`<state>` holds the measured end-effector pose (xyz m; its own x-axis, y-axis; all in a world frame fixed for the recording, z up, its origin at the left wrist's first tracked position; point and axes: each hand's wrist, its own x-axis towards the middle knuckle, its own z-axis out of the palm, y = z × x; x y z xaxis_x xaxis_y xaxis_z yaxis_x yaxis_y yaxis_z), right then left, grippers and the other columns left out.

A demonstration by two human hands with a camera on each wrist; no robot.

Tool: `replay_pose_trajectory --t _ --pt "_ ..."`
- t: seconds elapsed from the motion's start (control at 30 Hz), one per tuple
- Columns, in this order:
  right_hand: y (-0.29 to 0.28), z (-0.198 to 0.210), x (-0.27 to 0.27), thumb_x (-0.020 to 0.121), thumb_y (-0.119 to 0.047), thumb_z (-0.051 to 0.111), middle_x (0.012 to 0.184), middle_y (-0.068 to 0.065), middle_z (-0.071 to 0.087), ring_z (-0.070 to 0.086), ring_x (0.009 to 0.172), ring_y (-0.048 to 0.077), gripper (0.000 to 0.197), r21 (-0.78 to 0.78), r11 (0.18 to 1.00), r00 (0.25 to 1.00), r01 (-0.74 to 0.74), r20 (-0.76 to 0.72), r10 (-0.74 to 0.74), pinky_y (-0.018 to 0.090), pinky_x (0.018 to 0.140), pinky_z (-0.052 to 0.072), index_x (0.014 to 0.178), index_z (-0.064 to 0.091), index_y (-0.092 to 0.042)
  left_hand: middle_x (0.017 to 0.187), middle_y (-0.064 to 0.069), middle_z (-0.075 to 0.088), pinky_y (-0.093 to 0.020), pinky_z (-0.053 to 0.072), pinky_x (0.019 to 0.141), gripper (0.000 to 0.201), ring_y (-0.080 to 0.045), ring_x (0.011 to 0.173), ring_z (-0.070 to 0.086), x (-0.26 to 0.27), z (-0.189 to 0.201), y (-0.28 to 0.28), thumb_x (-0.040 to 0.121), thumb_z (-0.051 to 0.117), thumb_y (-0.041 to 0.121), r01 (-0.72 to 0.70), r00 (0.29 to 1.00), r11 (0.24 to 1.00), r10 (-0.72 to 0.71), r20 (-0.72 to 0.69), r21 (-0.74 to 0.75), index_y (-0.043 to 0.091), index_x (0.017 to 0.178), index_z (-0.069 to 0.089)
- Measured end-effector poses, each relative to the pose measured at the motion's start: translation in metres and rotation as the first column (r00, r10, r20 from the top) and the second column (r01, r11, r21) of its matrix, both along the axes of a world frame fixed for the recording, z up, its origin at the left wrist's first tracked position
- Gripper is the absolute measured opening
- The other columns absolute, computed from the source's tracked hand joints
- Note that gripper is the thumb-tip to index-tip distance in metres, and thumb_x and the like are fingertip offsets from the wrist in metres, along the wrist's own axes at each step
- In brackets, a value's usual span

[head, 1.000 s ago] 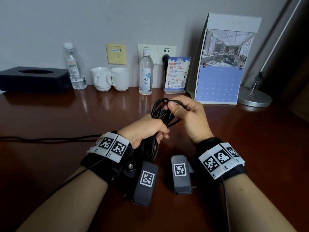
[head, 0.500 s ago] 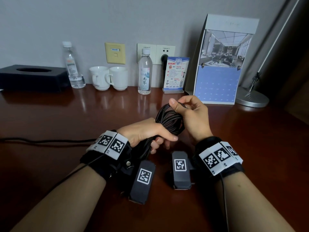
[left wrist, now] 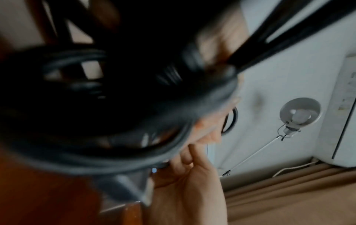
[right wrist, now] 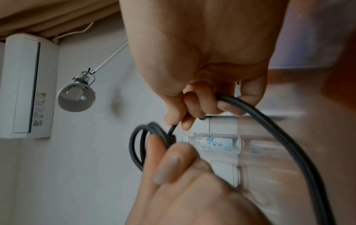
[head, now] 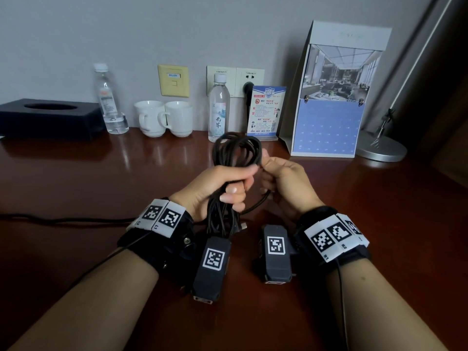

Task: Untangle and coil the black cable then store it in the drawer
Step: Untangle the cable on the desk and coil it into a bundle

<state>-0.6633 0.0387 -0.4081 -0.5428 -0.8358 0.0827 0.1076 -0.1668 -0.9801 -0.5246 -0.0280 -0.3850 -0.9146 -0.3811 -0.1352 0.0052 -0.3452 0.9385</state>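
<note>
left hand [head: 222, 188] fingers clamp coiled black cable [head: 236, 150]; right hand [head: 283, 183] pinches a strand. bottle [head: 219, 110] near-full, label unreadable; two cups [head: 164, 117] behind on the desk [head: 76, 173].

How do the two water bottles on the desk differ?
The left bottle is nearly empty, its label pale with orange; the middle bottle looks full, its label blue-tinted with dark characters. The left bottle stands beside the black tissue box, the middle bottle below the wall sockets. Both are clear, white-capped, upright.
</note>
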Motion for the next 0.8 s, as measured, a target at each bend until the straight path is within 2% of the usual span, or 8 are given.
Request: replay_pose_trajectory --t 0.1,0.23,0.37,0.47,0.57,0.63,0.73,0.8 --pt "0.001 0.000 -0.001 0.092 -0.035 0.062 0.048 -0.009 0.033 0.024 0.041 0.008 0.030 0.049 0.999 0.999 -0.023 0.041 0.021 0.033 0.056 0.013 0.071 0.060 -0.015 0.033 0.010 0.031 -0.016 0.033 0.038 0.034 -0.002 0.025 0.027 0.003 0.005 -0.011 0.093 0.051 0.025 -0.123 0.977 0.978 0.149 -0.150 0.169 0.011 0.062 0.047" --pt "0.002 0.003 -0.007 0.088 -0.026 0.068 0.047 -0.009 0.041 0.032 0.039 0.007 0.023 0.079 0.975 0.975 0.210 0.054 -0.215 0.026 0.050 0.027 0.068 0.061 -0.015 0.035 0.010 0.033 -0.015 0.035 0.039 0.038 -0.004 0.027 0.029 0.012 0.008 -0.027 0.093 0.052 0.024 -0.238 0.908 0.932 0.314 -0.279 0.275 0.015 0.056 0.045" --pt "0.011 0.008 -0.018 0.084 -0.027 0.073 0.039 -0.009 0.041 0.034 0.040 0.011 0.025 0.042 0.844 0.837 0.535 0.110 -0.537 0.028 0.050 0.032 0.065 0.062 -0.013 0.038 0.010 0.032 -0.016 0.035 0.040 0.045 -0.004 0.029 0.028 0.011 0.006 -0.029 0.098 0.049 0.023 -0.333 0.861 0.902 0.410 -0.299 0.276 0.017 0.054 0.044" --pt "0.020 0.010 -0.023 0.086 -0.030 0.071 0.040 -0.005 0.040 0.035 0.045 0.015 0.032 -0.009 0.748 0.741 0.663 0.143 -0.656 0.025 0.053 0.034 0.061 0.060 -0.014 0.041 0.010 0.033 -0.016 0.036 0.041 0.046 -0.004 0.032 0.029 0.006 0.004 -0.028 0.098 0.051 0.024 -0.365 0.846 0.882 0.447 -0.290 0.297 0.017 0.053 0.047" --pt "0.017 0.009 -0.017 0.091 -0.025 0.066 0.040 -0.010 0.035 0.031 0.043 0.012 0.039 -0.092 0.798 0.803 0.595 0.093 -0.588 0.022 0.049 0.032 0.055 0.054 -0.017 0.044 0.009 0.034 -0.016 0.037 0.043 0.038 -0.003 0.035 0.033 0.006 0.003 -0.031 0.097 0.053 0.027 -0.409 0.827 0.853 0.497 -0.263 0.324 0.015 0.061 0.046" --pt "0.014 0.009 -0.011 0.091 -0.025 0.066 0.041 -0.011 0.034 0.029 0.041 0.010 0.042 -0.108 0.868 0.875 0.484 0.042 -0.482 0.021 0.047 0.031 0.050 0.058 -0.020 0.046 0.008 0.037 -0.015 0.039 0.044 0.035 -0.004 0.037 0.036 0.008 0.001 -0.032 0.096 0.055 0.026 -0.438 0.821 0.835 0.522 -0.232 0.332 0.014 0.065 0.047" --pt "0.013 0.009 -0.007 0.089 -0.025 0.069 0.043 -0.016 0.043 0.035 0.038 0.003 0.020 -0.067 0.949 0.948 0.309 -0.058 -0.313 0.022 0.047 0.034 0.069 0.072 -0.020 0.048 0.006 0.040 -0.017 0.043 0.047 0.032 -0.005 0.039 0.039 0.005 -0.003 -0.031 0.095 0.058 0.024 -0.506 0.803 0.812 0.566 -0.185 0.290 0.011 0.066 0.051" --pt "0.013 0.010 -0.003 0.086 -0.021 0.071 0.050 -0.016 0.054 0.043 0.044 0.001 0.010 -0.039 0.971 0.960 0.235 -0.146 -0.239 0.022 0.051 0.037 0.077 0.075 -0.019 0.049 0.005 0.040 -0.021 0.046 0.050 0.032 -0.007 0.040 0.042 0.003 -0.005 -0.031 0.092 0.063 0.023 -0.578 0.763 0.780 0.621 -0.182 0.241 0.013 0.064 0.053"
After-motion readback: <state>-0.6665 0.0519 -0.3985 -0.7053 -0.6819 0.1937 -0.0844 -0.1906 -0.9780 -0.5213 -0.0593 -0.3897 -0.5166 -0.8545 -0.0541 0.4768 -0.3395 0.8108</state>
